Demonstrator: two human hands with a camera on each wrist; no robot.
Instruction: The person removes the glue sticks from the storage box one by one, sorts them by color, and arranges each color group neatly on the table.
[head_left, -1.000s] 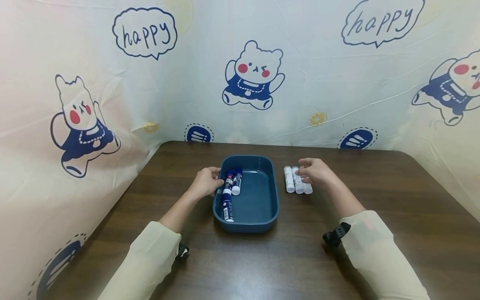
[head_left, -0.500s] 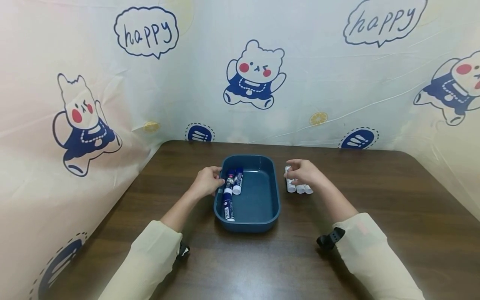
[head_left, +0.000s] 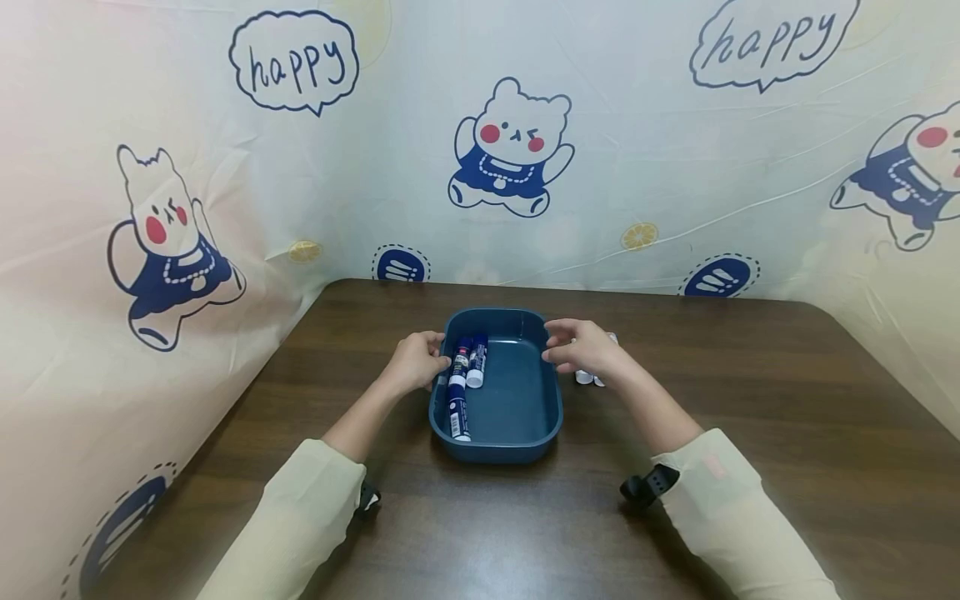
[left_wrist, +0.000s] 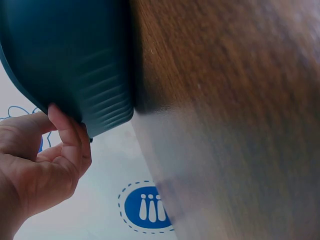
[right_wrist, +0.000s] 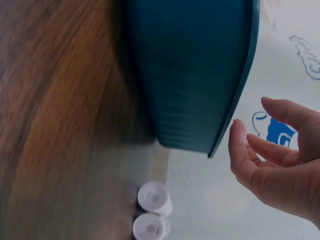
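Left hand (head_left: 414, 365) pinches the left rim of a dark-blue rectangular plastic tray (head_left: 496, 453) on the brown wooden table (head_left: 510, 533), probably steadying it; the right hand (head_left: 585, 347), relaxed and holding nothing, hovers by the right rim. Three blue-and-white cylindrical tubes (head_left: 458, 414) lie leftward inside, where the wall likely checks rolling.

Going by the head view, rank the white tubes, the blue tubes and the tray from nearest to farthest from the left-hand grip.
1. Tray: its left rim touches the left-hand grip.
2. Blue tubes: inside the tray, along its left side.
3. White tubes: outside, right of the tray, partly hidden.
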